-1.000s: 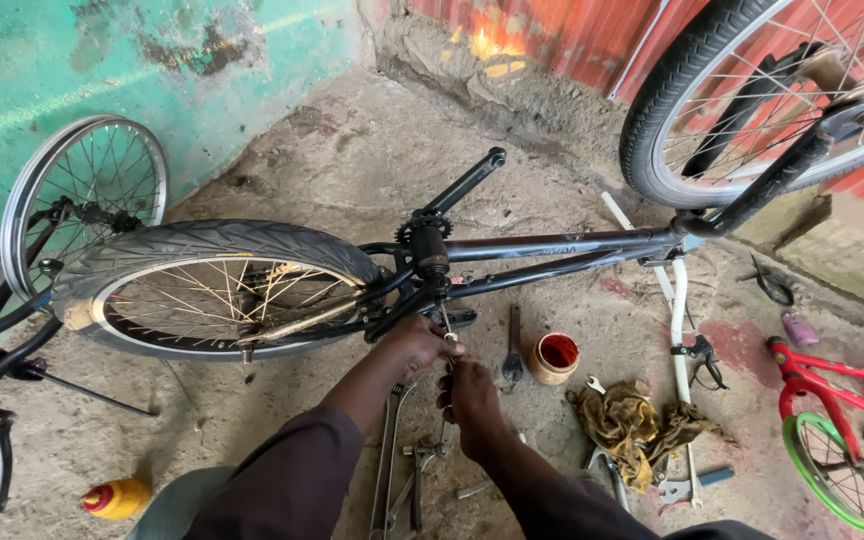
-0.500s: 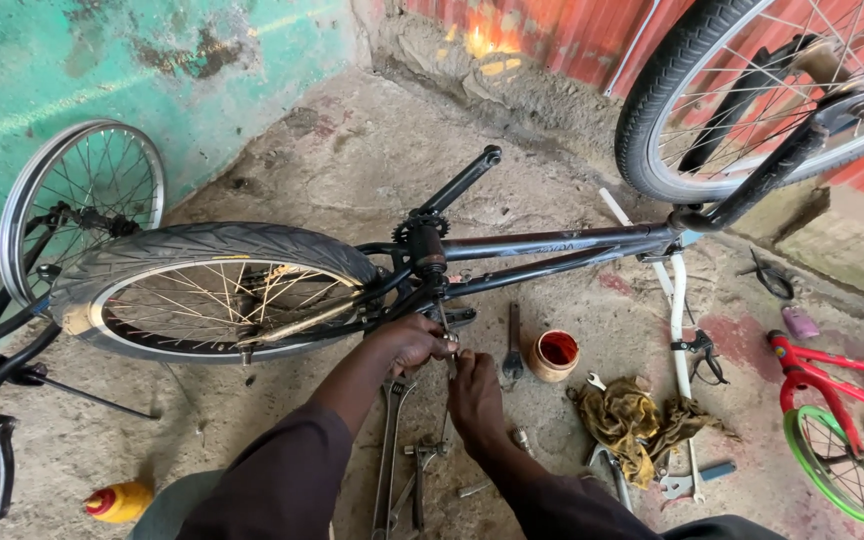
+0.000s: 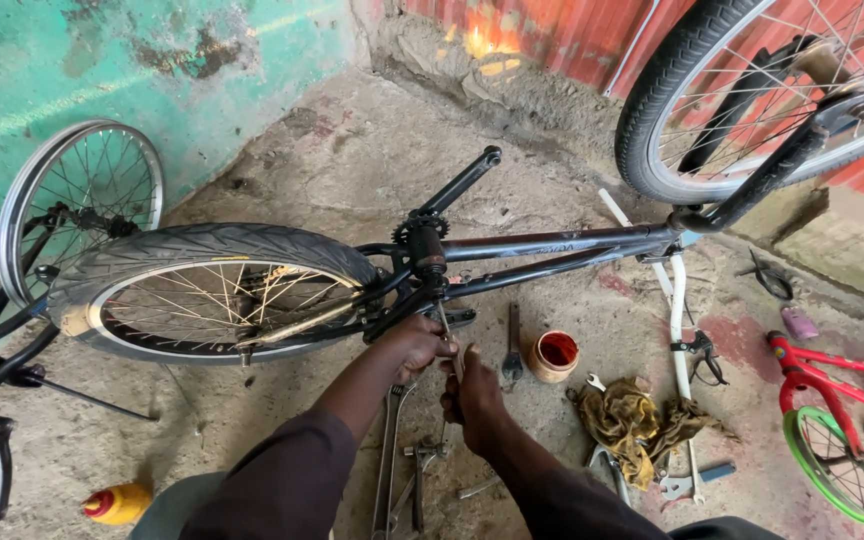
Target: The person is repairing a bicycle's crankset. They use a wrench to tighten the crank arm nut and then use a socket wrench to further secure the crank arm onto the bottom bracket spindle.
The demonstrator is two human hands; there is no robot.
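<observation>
A black bicycle [image 3: 552,245] lies upside down on the concrete floor, its rear wheel [image 3: 212,290] at the left and its front wheel [image 3: 752,100] at the upper right. My left hand [image 3: 414,345] grips the lower crank arm just below the bottom bracket [image 3: 424,245]. My right hand [image 3: 474,395] is closed around a thin tool or rod right beside it, touching the same spot. The upper crank arm [image 3: 464,180] points up and away. Exactly what the right hand holds is hidden by its fingers.
Wrenches [image 3: 392,455] lie on the floor under my arms. A small orange tin [image 3: 555,355] and a dirty yellow rag [image 3: 632,420] sit to the right. A red child's bicycle [image 3: 837,420] stands far right, another wheel [image 3: 77,200] far left, a yellow bottle [image 3: 117,503] bottom left.
My view has shifted slightly. Both hands stay at the crank; the right hand has moved up a little closer to the left.
</observation>
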